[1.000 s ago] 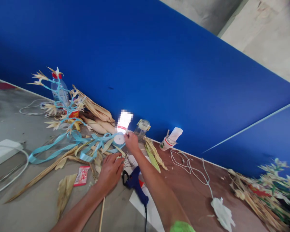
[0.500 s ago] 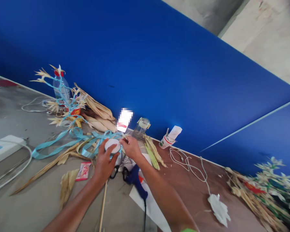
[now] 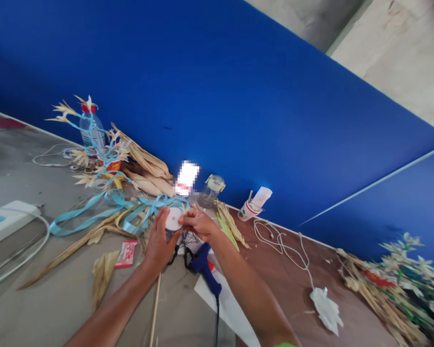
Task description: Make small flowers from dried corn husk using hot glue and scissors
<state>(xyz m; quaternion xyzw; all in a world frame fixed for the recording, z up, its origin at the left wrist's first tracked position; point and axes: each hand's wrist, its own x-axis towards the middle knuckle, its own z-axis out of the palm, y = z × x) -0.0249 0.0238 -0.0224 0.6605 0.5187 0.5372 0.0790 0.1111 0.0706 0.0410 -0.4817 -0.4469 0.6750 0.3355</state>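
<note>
My left hand [image 3: 159, 241] and my right hand [image 3: 198, 224] both grip a white ribbon spool [image 3: 174, 219] above the table. A light blue ribbon [image 3: 94, 214] trails from it to the left across dried corn husks [image 3: 144, 166]. Just below my hands lie black-handled scissors [image 3: 177, 250] and a blue glue gun [image 3: 202, 267] on a white paper sheet [image 3: 226, 308]. A thin wooden stick [image 3: 154, 313] runs under my left forearm.
A blue partition [image 3: 238, 106] backs the table. A water bottle [image 3: 90, 135] wrapped in ribbon and husk flowers stands at left, a glass jar [image 3: 211, 190] and a paper cup [image 3: 248, 211] at the wall. White cable [image 3: 285, 246], power strip [image 3: 3, 221], red packet [image 3: 126, 253], husk flowers [image 3: 394, 284] at right.
My left hand rose from the table and took hold of the spool. Both hands brought the spool nearer, off the husk pile.
</note>
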